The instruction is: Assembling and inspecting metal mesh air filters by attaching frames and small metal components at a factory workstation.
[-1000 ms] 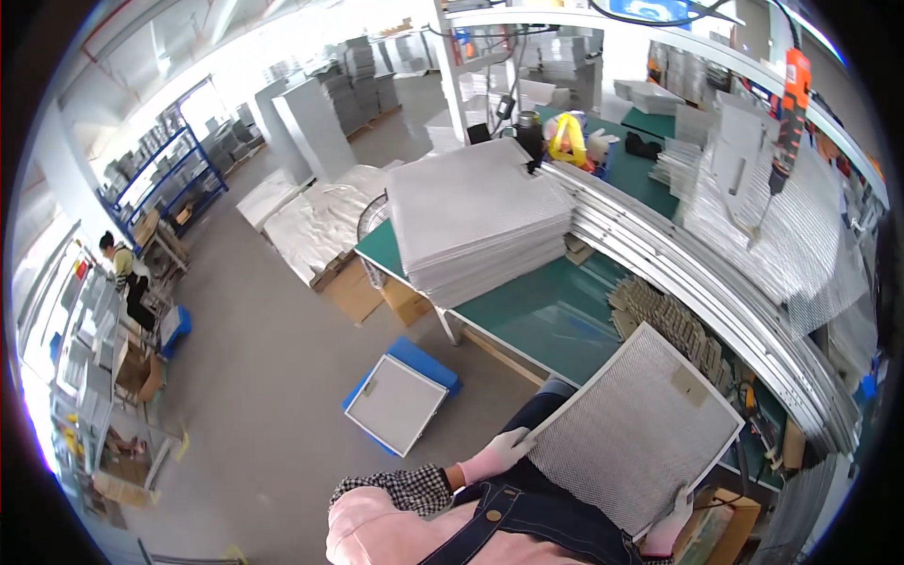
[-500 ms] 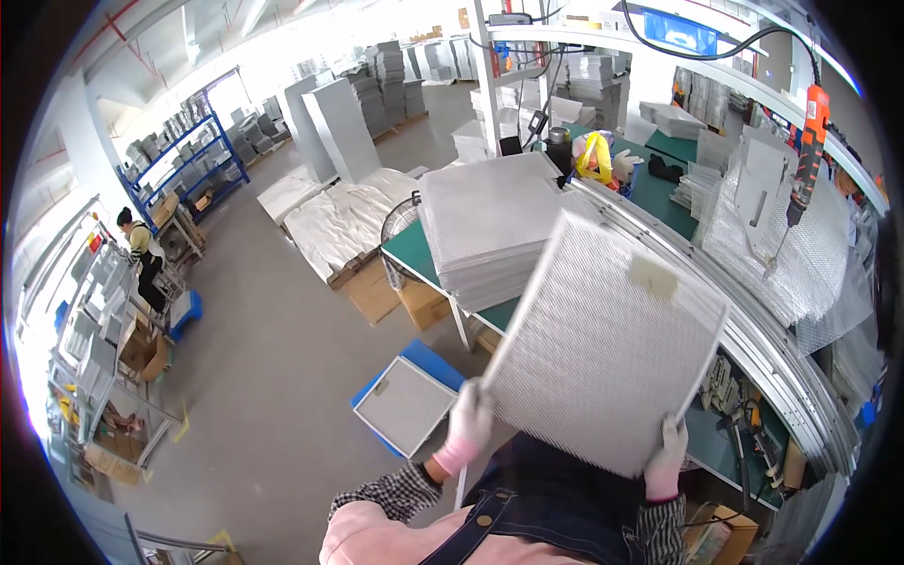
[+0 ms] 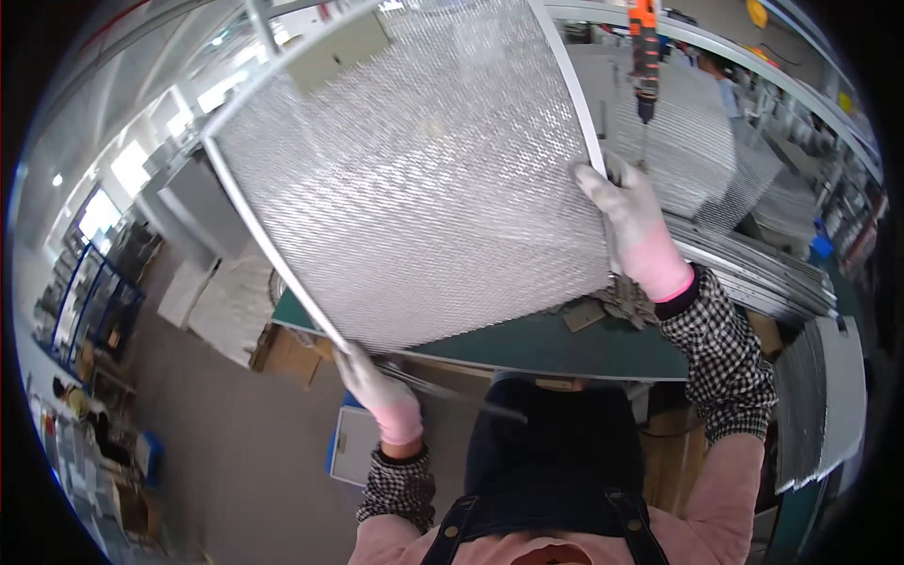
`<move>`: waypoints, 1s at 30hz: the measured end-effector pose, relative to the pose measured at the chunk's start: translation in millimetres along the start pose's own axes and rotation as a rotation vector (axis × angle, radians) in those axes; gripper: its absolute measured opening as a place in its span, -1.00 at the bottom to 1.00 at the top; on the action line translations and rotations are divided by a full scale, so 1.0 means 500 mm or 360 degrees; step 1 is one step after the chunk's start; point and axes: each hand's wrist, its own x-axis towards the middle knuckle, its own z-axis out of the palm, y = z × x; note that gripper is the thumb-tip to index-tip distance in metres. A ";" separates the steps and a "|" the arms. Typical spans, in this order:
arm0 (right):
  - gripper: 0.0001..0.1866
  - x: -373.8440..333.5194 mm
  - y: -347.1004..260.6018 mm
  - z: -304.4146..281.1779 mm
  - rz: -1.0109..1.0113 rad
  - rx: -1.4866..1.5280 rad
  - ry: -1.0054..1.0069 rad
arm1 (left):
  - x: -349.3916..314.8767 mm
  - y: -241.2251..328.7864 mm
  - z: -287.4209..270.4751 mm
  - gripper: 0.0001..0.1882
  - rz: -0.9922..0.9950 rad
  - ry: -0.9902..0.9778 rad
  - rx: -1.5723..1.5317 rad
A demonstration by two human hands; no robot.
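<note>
Silvery mesh panel [image 3: 424, 198]: raised, tilted above the green tabletop [image 3: 556, 348].
Left hand [image 3: 379, 391]: gloved, clamped on the panel's lower-left corner.
Right hand [image 3: 638, 221]: gloved, clamped on its right edge.

Mesh panel [image 3: 414, 179] silver; gloved hands [image 3: 638, 226] white, pink; sleeves [image 3: 720, 353] checked black, white; tabletop [image 3: 603, 353] green.

I see two hands [image 3: 637, 221], two checked sleeves [image 3: 725, 353], two dark straps [image 3: 453, 530], one held mesh panel [image 3: 424, 198], one orange screwdriver [image 3: 646, 66] and one blue shelf [image 3: 66, 301].
</note>
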 end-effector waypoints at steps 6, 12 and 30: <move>-0.56 0.009 -0.103 -0.103 0.0097 -0.0741 -0.0235 | -0.138 0.095 0.097 -0.41 -0.1747 -0.0398 -0.0843; -0.37 -0.067 0.049 -0.296 0.0930 -0.1089 -0.1233 | -0.230 0.031 -0.033 -0.42 -0.0894 -0.2973 -0.0222; -0.56 -0.118 0.137 -0.248 0.1319 -0.0080 -0.0994 | 0.017 0.460 0.078 0.01 -0.0066 -0.2013 -0.1972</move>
